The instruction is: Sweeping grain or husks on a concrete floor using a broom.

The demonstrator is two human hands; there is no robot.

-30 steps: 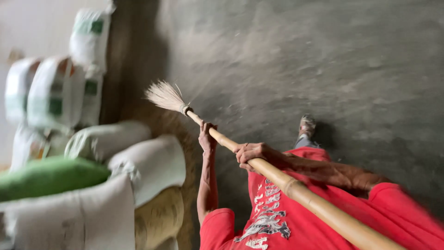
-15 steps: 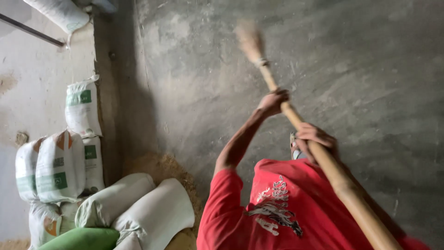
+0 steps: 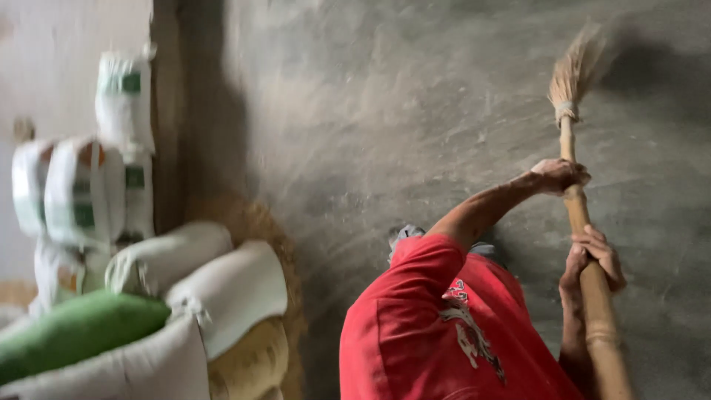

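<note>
Broom (image 3: 585, 244): long bamboo handle, straw head resting on the grey concrete floor (image 3: 415, 111) at upper right. Left hand (image 3: 559, 175) clenched round the handle higher up, right hand (image 3: 592, 259) wrapped round it lower down. Stacked sacks (image 3: 148, 296) well apart, at left.

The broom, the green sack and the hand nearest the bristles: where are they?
broom (image 3: 582, 222): head view, on the bamboo handle between the two hands.
green sack (image 3: 78, 330): head view, on the middle of its side.
left hand (image 3: 559, 175): head view, on the knuckles gripping the handle.
</note>
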